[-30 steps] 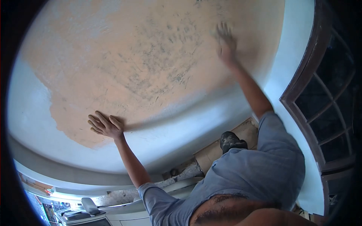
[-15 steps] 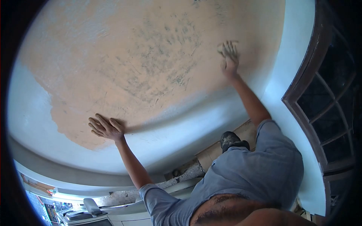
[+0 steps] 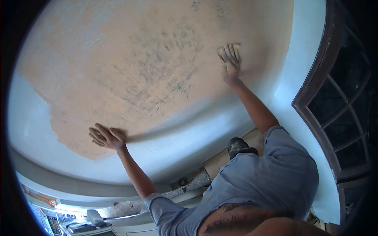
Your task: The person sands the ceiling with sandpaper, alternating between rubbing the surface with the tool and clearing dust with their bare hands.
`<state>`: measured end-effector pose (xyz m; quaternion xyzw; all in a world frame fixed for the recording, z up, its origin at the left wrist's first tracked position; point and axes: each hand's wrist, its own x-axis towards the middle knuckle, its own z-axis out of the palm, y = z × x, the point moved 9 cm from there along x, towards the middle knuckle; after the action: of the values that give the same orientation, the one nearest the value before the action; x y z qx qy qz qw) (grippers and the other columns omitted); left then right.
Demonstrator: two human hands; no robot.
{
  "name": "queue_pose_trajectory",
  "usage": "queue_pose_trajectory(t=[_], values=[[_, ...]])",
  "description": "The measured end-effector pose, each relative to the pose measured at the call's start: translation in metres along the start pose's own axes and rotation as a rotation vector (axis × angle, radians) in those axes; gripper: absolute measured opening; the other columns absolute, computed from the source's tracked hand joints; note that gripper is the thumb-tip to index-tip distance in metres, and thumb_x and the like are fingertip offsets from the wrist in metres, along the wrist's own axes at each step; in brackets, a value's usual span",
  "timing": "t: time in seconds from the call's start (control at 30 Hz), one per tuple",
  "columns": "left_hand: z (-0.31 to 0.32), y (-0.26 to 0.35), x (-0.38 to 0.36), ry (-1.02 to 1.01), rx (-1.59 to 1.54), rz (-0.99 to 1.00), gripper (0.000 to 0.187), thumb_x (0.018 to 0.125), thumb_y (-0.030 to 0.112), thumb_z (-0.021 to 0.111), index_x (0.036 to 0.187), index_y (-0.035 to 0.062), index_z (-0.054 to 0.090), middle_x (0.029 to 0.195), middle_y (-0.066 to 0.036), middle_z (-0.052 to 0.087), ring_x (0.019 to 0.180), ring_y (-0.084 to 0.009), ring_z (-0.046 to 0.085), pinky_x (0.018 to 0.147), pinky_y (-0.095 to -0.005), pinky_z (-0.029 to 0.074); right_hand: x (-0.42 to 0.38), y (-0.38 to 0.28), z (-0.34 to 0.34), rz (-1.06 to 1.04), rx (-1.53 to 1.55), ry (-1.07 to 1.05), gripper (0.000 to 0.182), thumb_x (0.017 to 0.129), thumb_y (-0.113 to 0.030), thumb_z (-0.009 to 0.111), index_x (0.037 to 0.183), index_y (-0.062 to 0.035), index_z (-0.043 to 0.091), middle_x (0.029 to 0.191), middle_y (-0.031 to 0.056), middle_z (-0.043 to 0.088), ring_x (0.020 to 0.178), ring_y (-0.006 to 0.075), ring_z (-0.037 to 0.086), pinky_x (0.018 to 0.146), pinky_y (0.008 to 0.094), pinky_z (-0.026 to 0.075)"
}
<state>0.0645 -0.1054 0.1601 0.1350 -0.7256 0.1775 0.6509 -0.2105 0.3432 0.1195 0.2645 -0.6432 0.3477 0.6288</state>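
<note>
A tan coating with dark smudges and scratches covers much of the pale wall (image 3: 75, 70). At the lower left of the coated area, my left hand (image 3: 107, 137) lies against the surface with its fingers spread and nothing in it. Higher up on the right, my right hand (image 3: 231, 59) presses a thin, flat tan piece (image 3: 237, 46) to the wall. The piece's edges show past the fingertips, and the rest is hidden under the hand. Dusty residue coats the fingers of both hands.
A dark-framed window with a curved grille (image 3: 334, 114) stands at the right. Below are a dark shoe (image 3: 237, 146) on a tiled floor (image 3: 212, 167) and a rough ledge (image 3: 197, 179). A grey object (image 3: 95, 217) rests on a white surface at the lower left.
The wall, window and both hands appear slightly further left, as the view has shifted. Against the wall's marks, the hands have hardly moved. The tan piece under my right hand shows more clearly.
</note>
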Motion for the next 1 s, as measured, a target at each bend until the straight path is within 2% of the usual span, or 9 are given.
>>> queue_pose_trajectory(t=[0.2, 0.23, 0.3, 0.43, 0.47, 0.6, 0.8, 0.87, 1.0], values=[[-0.004, -0.003, -0.001, 0.003, 0.013, 0.034, 0.059, 0.1, 0.042, 0.033, 0.147, 0.0069, 0.04, 0.156, -0.02, 0.025, 0.144, -0.0369, 0.023, 0.115, -0.0533, 0.012, 0.179, -0.006, -0.007, -0.234, 0.052, 0.07, 0.03, 0.093, -0.012, 0.049, 0.115, -0.0042, 0.066, 0.119, 0.0178, 0.064, 0.117, 0.0352, 0.057, 0.107, 0.0457, 0.034], [-0.004, -0.004, -0.001, 0.018, 0.013, 0.04, 0.059, 0.1, 0.043, 0.033, 0.147, 0.0071, 0.039, 0.156, -0.02, 0.025, 0.144, -0.0366, 0.023, 0.115, -0.0535, 0.012, 0.208, 0.075, 0.059, 0.135, -0.083, -0.316, 0.033, 0.091, -0.013, 0.05, 0.12, -0.0051, 0.063, 0.114, 0.0187, 0.065, 0.113, 0.0354, 0.057, 0.105, 0.0456, 0.036], [-0.003, -0.004, 0.0, 0.045, 0.019, 0.042, 0.06, 0.1, 0.043, 0.032, 0.148, 0.0076, 0.038, 0.156, -0.019, 0.025, 0.144, -0.036, 0.023, 0.115, -0.0545, 0.013, 0.28, -0.048, -0.003, -0.178, -0.073, -0.059, 0.042, 0.096, -0.008, 0.049, 0.137, -0.0055, 0.05, 0.146, 0.0143, 0.045, 0.14, 0.026, 0.034, 0.118, 0.0424, 0.02], [-0.003, -0.004, -0.001, 0.017, 0.012, 0.004, 0.06, 0.1, 0.043, 0.031, 0.148, 0.0082, 0.038, 0.156, -0.019, 0.025, 0.144, -0.0362, 0.023, 0.114, -0.0547, 0.014, 0.211, -0.002, 0.057, 0.244, -0.121, -0.355, 0.037, 0.091, -0.014, 0.05, 0.125, -0.0054, 0.06, 0.118, 0.0183, 0.063, 0.117, 0.035, 0.055, 0.107, 0.0475, 0.034], [-0.002, -0.004, -0.001, 0.011, 0.02, 0.006, 0.06, 0.1, 0.043, 0.032, 0.148, 0.0083, 0.038, 0.156, -0.019, 0.025, 0.144, -0.0364, 0.022, 0.114, -0.0547, 0.014, 0.174, -0.067, 0.004, -0.165, -0.038, 0.102, 0.037, 0.091, -0.012, 0.049, 0.126, -0.0048, 0.06, 0.127, 0.0178, 0.06, 0.123, 0.034, 0.052, 0.11, 0.0492, 0.029], [-0.003, -0.005, -0.001, -0.02, 0.027, -0.003, 0.059, 0.1, 0.043, 0.032, 0.148, 0.0085, 0.038, 0.156, -0.019, 0.026, 0.144, -0.0372, 0.022, 0.114, -0.055, 0.013, -0.004, -0.063, 0.016, -0.084, 0.075, -0.039, 0.035, 0.092, -0.015, 0.051, 0.125, -0.0057, 0.062, 0.136, 0.0086, 0.057, 0.132, 0.0256, 0.047, 0.115, 0.0465, 0.022], [-0.003, -0.004, -0.001, -0.016, 0.013, 0.024, 0.061, 0.1, 0.044, 0.031, 0.147, 0.0061, 0.04, 0.155, -0.021, 0.027, 0.144, -0.0379, 0.022, 0.116, -0.0525, 0.009, 0.198, -0.057, 0.035, -0.043, 0.036, -0.211, 0.034, 0.095, -0.017, 0.046, 0.125, -0.0168, 0.063, 0.132, 0.0125, 0.059, 0.129, 0.0294, 0.049, 0.113, 0.0483, 0.024], [-0.003, -0.002, 0.001, 0.03, 0.009, 0.03, 0.061, 0.1, 0.044, 0.031, 0.147, 0.0057, 0.039, 0.155, -0.021, 0.026, 0.144, -0.0378, 0.022, 0.115, -0.0534, 0.01, 0.286, -0.097, 0.013, -0.215, -0.025, -0.018, 0.044, 0.097, -0.008, 0.047, 0.14, -0.0025, 0.046, 0.149, 0.0123, 0.041, 0.142, 0.026, 0.031, 0.119, 0.0415, 0.016], [-0.002, -0.003, -0.002, 0.008, 0.018, 0.016, 0.06, 0.1, 0.043, 0.032, 0.147, 0.007, 0.039, 0.155, -0.02, 0.025, 0.144, -0.0364, 0.023, 0.114, -0.0545, 0.013, 0.234, -0.091, 0.047, 0.02, -0.066, -0.197, 0.038, 0.096, -0.013, 0.047, 0.133, -0.0072, 0.053, 0.141, 0.0125, 0.05, 0.135, 0.0273, 0.04, 0.116, 0.0451, 0.02]])
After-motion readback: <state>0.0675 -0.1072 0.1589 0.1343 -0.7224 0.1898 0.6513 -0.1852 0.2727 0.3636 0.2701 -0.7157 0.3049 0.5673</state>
